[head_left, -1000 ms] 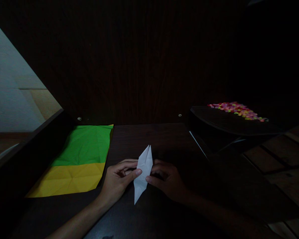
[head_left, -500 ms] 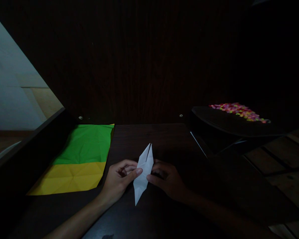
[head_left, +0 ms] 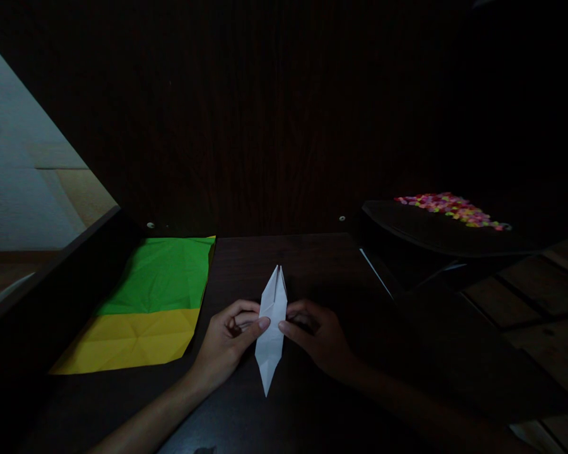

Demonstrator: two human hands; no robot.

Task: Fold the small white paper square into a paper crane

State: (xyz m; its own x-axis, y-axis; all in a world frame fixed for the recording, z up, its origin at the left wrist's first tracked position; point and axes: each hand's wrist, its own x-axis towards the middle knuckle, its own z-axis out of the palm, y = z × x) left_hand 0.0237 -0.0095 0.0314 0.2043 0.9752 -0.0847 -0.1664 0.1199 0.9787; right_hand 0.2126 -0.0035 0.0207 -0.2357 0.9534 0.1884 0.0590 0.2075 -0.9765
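Note:
A white folded paper (head_left: 271,337), long and narrow, is held between my two hands over the dark table. Its far end splits into two points, and its near end tapers to a single tip. My left hand (head_left: 230,337) pinches the left edge, thumb on top and fingers behind. On the opposite edge, my right hand (head_left: 319,337) grips with its thumb at the side and its fingers curled behind, partly in shadow. To the left lie a green sheet (head_left: 163,275) and a yellow sheet (head_left: 132,340), both creased and overlapping.
A dark upright panel (head_left: 265,126) rises behind the table (head_left: 246,258). A low dark ledge (head_left: 71,265) runs along the left side. At the right, a dark rounded surface (head_left: 421,236) carries a heap of small colourful pieces (head_left: 454,209).
The white folded paper has turned from leaning right to nearly upright in view, its near tip swinging right. Both hands keep hold of it. The camera view has shifted slightly.

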